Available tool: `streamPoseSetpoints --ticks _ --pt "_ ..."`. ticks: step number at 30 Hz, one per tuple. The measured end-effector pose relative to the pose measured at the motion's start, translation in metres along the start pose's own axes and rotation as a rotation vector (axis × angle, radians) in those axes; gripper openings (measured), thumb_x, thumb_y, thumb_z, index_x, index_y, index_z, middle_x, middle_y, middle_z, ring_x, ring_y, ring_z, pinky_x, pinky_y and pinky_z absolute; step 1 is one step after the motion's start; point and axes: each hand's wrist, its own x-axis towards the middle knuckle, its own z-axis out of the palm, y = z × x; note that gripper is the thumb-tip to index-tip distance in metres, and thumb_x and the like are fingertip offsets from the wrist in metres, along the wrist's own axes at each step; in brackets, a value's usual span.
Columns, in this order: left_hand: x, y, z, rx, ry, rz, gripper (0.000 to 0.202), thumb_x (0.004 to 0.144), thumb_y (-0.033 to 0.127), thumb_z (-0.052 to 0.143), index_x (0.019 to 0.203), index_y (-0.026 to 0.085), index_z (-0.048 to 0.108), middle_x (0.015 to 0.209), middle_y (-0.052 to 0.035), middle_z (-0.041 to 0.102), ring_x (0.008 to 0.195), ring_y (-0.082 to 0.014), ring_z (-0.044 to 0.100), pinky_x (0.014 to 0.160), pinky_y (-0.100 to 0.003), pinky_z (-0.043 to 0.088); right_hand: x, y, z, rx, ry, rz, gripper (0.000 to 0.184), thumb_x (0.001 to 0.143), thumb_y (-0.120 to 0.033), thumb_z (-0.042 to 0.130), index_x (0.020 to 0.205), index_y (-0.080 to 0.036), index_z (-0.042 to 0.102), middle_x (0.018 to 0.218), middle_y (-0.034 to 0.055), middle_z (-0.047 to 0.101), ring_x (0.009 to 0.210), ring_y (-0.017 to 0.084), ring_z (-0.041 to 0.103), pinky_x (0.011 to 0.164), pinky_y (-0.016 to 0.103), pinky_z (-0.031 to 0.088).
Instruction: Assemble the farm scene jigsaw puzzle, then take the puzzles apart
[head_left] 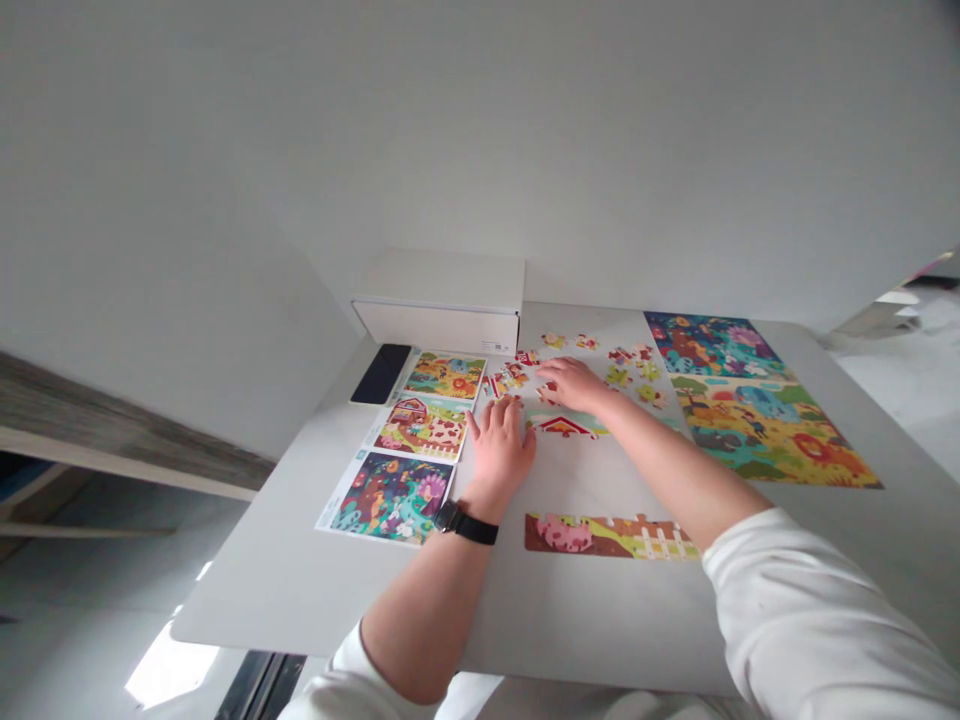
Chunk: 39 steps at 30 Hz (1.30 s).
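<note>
Counter (277, 570) shown with loose puzzle pieces (619, 368) at 12 o'clock; right hand (571, 385) lies nearer, grip unclear; left hand (499, 450) is spread flat.

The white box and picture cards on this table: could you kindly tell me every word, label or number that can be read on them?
None can be read: the small label on the white box and the print on the edge of the lowest picture card are too small and blurred.

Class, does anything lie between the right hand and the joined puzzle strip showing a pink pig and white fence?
Yes: a joined puzzle section with a red roof lies on the table between the right hand and the joined puzzle strip, close to the hand.
</note>
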Motion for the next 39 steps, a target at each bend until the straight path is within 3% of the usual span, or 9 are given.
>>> streamPoseSetpoints --ticks 6,12,16,20,24,28,30,33,39 --pt "0.000 0.000 0.002 -0.018 0.017 0.017 0.044 0.100 0.026 0.064 0.143 0.025 0.060 0.154 -0.0174 0.063 0.148 -0.0382 0.053 0.132 -0.076 0.021 -0.012 0.022 -0.006 -0.030 0.019 0.044 0.060 0.091 0.004 0.057 0.142 -0.024 0.074 0.149 0.0102 0.071 0.137 0.025 0.065 0.122 0.043 0.046" --pt "0.002 0.003 -0.003 -0.109 0.024 0.046 0.036 0.099 0.019 0.063 0.133 0.028 0.065 0.145 -0.0120 0.069 0.141 -0.0348 0.059 0.132 -0.070 0.025 -0.011 0.024 -0.009 -0.064 0.057 0.077 0.054 0.093 0.001 0.055 0.137 -0.021 0.076 0.146 0.0114 0.072 0.136 0.026 0.065 0.121 0.043 0.047" --pt "0.003 0.003 -0.005 -0.155 0.065 0.041 0.032 0.098 0.016 0.062 0.127 0.028 0.066 0.140 -0.0108 0.071 0.135 -0.0322 0.062 0.131 -0.063 0.030 0.015 0.021 -0.011 -0.083 0.071 0.127 0.039 0.104 -0.017 0.059 0.139 -0.019 0.076 0.143 0.0155 0.073 0.134 0.030 0.066 0.121 0.046 0.046" --pt "0.006 0.001 -0.005 -0.235 0.093 0.047 0.030 0.097 0.012 0.061 0.123 0.025 0.066 0.133 -0.0113 0.072 0.128 -0.0293 0.066 0.123 -0.054 0.043 0.056 0.014 -0.015 -0.056 0.010 0.198 0.034 0.103 -0.027 0.068 0.135 -0.023 0.078 0.140 0.0143 0.075 0.129 0.029 0.069 0.115 0.041 0.050" --pt "0.009 -0.002 -0.004 -0.348 0.205 0.064 0.027 0.098 0.011 0.058 0.120 0.024 0.066 0.123 -0.0107 0.073 0.121 -0.0269 0.067 0.112 -0.046 0.052 0.088 0.003 -0.020 -0.051 -0.097 0.247 0.044 0.098 -0.024 0.074 0.142 -0.021 0.074 0.135 0.0142 0.078 0.121 0.030 0.073 0.105 0.036 0.056" --pt "0.011 -0.003 -0.003 -0.391 0.285 0.070 0.026 0.097 0.009 0.059 0.117 0.024 0.067 0.118 -0.0095 0.073 0.118 -0.0265 0.068 0.108 -0.044 0.053 0.101 0.001 -0.027 -0.036 -0.192 0.308 0.064 0.086 -0.023 0.086 0.149 -0.022 0.070 0.127 0.0122 0.081 0.111 0.030 0.077 0.095 0.034 0.058" --pt "0.011 -0.002 -0.004 -0.398 0.294 0.076 0.027 0.096 0.009 0.060 0.117 0.024 0.068 0.118 -0.0094 0.073 0.118 -0.0268 0.068 0.109 -0.045 0.053 0.101 0.004 -0.030 -0.007 -0.234 0.341 0.070 0.078 -0.023 0.092 0.144 -0.025 0.073 0.125 0.0109 0.082 0.106 0.031 0.078 0.091 0.035 0.059" --pt "0.011 -0.001 -0.005 -0.413 0.301 0.086 0.027 0.096 0.009 0.061 0.117 0.024 0.068 0.116 -0.0092 0.073 0.116 -0.0268 0.069 0.108 -0.045 0.053 0.095 0.012 -0.034 0.051 -0.224 0.388 0.059 0.070 -0.022 0.095 0.128 -0.025 0.081 0.118 0.0092 0.083 0.099 0.030 0.078 0.085 0.035 0.058" --pt "0.013 -0.002 -0.005 -0.431 0.290 0.094 0.028 0.096 0.010 0.060 0.118 0.024 0.068 0.117 -0.0088 0.073 0.115 -0.0260 0.069 0.105 -0.042 0.054 0.041 0.024 -0.042 0.414 0.059 0.420 0.020 0.079 -0.029 0.083 0.097 -0.020 0.079 0.092 0.0048 0.080 0.084 0.022 0.071 0.078 0.032 0.054"
